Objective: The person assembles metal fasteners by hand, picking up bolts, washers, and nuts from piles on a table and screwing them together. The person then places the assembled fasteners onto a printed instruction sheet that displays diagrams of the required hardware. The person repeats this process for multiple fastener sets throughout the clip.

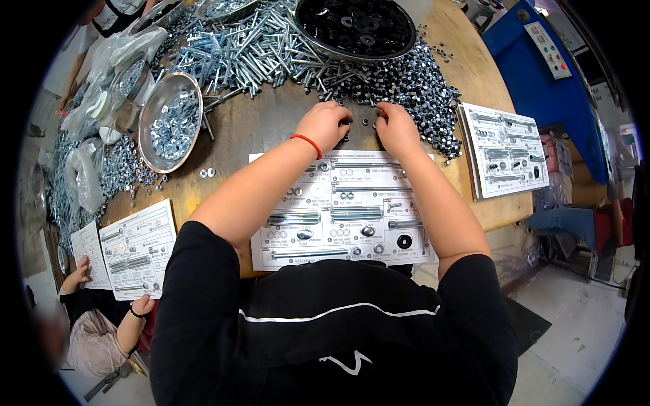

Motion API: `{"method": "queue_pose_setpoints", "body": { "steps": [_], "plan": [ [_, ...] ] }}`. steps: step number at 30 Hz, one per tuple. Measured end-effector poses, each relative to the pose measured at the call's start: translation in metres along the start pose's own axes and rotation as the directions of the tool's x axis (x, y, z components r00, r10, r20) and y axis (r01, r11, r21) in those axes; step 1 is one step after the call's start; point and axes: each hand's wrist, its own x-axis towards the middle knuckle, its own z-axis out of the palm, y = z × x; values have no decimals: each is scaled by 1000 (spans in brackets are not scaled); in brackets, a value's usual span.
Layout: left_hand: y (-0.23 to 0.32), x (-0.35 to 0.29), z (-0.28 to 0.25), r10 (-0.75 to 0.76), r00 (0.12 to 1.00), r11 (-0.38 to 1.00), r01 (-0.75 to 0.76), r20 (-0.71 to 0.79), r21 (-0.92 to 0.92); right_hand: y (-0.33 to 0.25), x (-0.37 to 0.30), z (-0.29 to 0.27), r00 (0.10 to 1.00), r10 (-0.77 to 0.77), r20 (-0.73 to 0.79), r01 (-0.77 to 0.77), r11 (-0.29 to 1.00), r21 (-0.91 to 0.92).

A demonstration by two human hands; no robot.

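My left hand (323,126), with a red cord on its wrist, has its fingers curled round a dark nut (344,122) at their tips. Opposite it, my right hand (398,128) is closed with thumb and fingers brought together; what it holds, if anything, is hidden. A few loose nuts (365,123) lie on the table between the two hands. Just beyond them spreads a large heap of nuts (428,91). Beneath my forearms lies a white printed sheet (318,177) with bolts, nuts and washers shown in boxed sections.
Long bolts (254,51) are piled behind, beside a bowl of black washers (355,27). At left stands a metal bowl of silver washers (172,122). More printed sheets (504,145) sit at right. Another person's hand (142,306) holds a sheet (139,250) at lower left.
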Motion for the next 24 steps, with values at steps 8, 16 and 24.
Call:
{"method": "queue_pose_setpoints", "body": {
  "steps": [8, 16, 24],
  "plan": [
    [-1, -4, -4, -5, 996, 998, 0, 89, 56, -4, -13, 0, 971, -192, 141, 185, 981, 64],
    [10, -59, -66, -205, 977, 979, 205, -54, -5, -24, -19, 3, 916, -351, 197, 320, 932, 170],
    [26, -207, -114, -296, 951, 949, 281, -94, -140, -40, -20, 26, 892, -381, 241, 362, 924, 122]
  ]
}}
